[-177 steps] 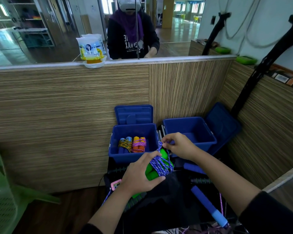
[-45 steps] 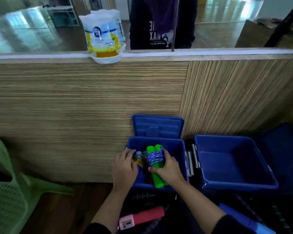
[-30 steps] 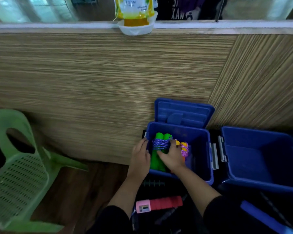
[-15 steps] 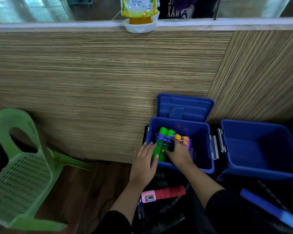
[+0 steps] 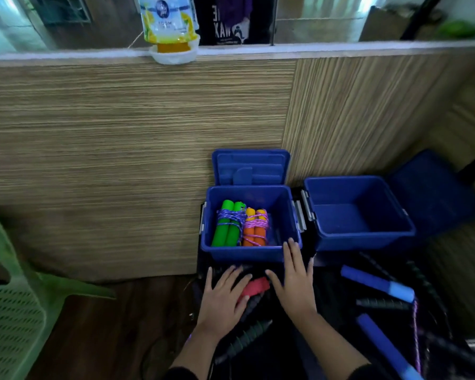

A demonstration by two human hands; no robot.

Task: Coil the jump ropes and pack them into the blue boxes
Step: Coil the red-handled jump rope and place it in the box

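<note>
Reaching for the red foam-grip jump-rope handle (image 5: 254, 287), you have it lying between your hands, long axis slanting up-right. Your left hand (image 5: 222, 296) is nearer, flat, fingers straight, holding nothing. Your right hand (image 5: 295, 281) is flat and empty too, fingertips at the near rim of the left blue plastic box (image 5: 244, 252).

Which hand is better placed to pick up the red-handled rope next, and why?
Left. The left hand already lies over the red handle, fingers spread on it. The right hand sits beside it, nearer the left blue box.

Smooth plastic blue boxes (image 5: 251, 253) against a matt, wood-grain striped wall (image 5: 121, 133).
</note>
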